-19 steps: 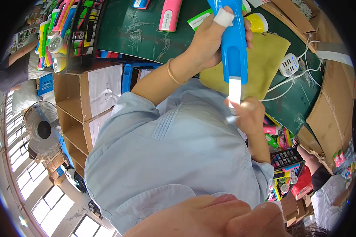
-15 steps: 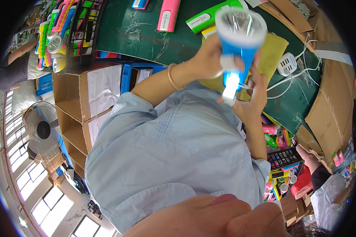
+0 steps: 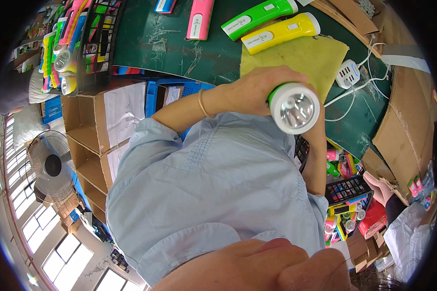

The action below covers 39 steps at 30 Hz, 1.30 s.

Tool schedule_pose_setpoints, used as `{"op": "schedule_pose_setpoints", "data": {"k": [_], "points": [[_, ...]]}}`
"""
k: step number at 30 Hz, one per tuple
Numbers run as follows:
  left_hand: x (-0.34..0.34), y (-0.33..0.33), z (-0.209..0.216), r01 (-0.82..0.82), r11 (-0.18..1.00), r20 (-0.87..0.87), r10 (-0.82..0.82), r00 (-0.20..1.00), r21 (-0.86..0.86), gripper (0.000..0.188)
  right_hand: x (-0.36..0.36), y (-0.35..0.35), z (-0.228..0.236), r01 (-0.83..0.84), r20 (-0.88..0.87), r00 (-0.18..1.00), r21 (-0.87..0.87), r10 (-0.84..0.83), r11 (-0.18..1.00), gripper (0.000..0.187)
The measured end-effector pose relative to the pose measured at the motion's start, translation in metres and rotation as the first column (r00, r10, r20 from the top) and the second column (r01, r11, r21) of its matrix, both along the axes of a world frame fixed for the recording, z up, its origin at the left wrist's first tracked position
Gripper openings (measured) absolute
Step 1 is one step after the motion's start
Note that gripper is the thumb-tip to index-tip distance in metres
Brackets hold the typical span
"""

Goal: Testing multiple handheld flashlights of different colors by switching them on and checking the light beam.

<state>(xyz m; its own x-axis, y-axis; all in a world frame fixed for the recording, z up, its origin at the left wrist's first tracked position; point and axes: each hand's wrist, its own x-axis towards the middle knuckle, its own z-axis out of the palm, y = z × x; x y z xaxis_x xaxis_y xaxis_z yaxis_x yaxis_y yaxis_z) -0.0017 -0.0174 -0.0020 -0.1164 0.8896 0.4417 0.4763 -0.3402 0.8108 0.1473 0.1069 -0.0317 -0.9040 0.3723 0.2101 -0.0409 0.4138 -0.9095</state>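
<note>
I am holding a torch [image 3: 294, 107] up in front of my chest, over the near edge of the green table [image 3: 179, 53]. My left hand [image 3: 257, 89] is wrapping around its green barrel from the left, fingers curling over the top, clamped right behind the white head. My right forearm [image 3: 316, 160] is rising on the other side, but my right hand is sitting behind the head of the torch, so I cannot tell whether it is gripping the barrel or only steadying it. The two hands are meeting at the torch, close together.

The torch is pointing its lens straight up at my face. Its long axis is running away from me, toward the table, so I am seeing the round reflector full on and only a sliver of green barrel beside my left fingers. The left hand is the nearer one to the head, and the tail end is hidden.

Beyond the torch a yellow cloth [image 3: 301, 58] is lying on the table, with a yellow torch [image 3: 281, 31] and a green torch [image 3: 260, 17] lying side by side at its far edge and a pink torch [image 3: 200, 19] further left. A white plug [image 3: 347, 73] with its cord is resting just right of the cloth. Open boxes [image 3: 102, 126] are standing to my left.
</note>
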Motion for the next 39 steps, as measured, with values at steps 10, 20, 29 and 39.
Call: {"op": "schedule_pose_setpoints", "data": {"k": [10,20,29,39], "points": [[0.015,-0.003,-0.005,-0.245,0.934,0.089,0.276,0.957,-0.261,0.077,0.016,-0.004,0.012,0.141,0.083,0.988,-0.175,-0.128,0.974,0.014],[0.006,0.015,0.012,-0.209,0.938,0.183,0.265,0.947,-0.278,0.081,0.0,-0.002,0.058,0.09,-0.166,0.98,-0.124,-0.11,0.988,0.016],[0.015,0.022,0.018,-0.377,0.851,0.04,0.419,0.907,-0.366,0.063,-0.013,-0.008,0.071,0.217,0.059,0.971,0.204,-0.233,0.955,0.015],[0.016,0.035,0.0,-0.487,0.844,-0.035,0.493,0.87,-0.222,0.072,-0.02,-0.013,0.057,0.299,0.029,0.936,0.458,-0.351,0.837,0.005]]}}
